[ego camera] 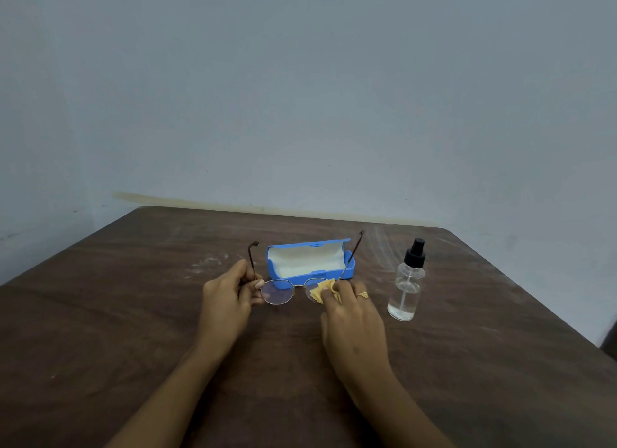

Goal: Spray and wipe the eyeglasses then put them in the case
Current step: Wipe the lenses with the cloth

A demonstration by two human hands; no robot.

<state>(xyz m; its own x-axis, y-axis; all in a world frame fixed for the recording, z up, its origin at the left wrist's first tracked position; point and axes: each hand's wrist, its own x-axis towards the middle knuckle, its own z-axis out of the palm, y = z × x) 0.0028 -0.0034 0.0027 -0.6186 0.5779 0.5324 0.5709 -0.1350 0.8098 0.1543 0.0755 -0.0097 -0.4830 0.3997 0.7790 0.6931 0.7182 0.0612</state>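
Observation:
Thin-rimmed round eyeglasses (277, 291) are held above the table, temples unfolded and pointing away from me. My left hand (230, 294) pinches the frame at its left hinge. In my right hand (350, 310) is a small yellow cloth (321, 293), pressed onto the right lens, which it partly hides. Just behind the glasses lies the blue case (310, 260), open, with a white lining and nothing in it. A clear spray bottle (406, 284) with a black nozzle stands upright to the right of my right hand.
The dark brown wooden table (133, 314) reaches a pale wall at the back. Its right edge slants down past the bottle. Whitish smears mark the surface left of the case.

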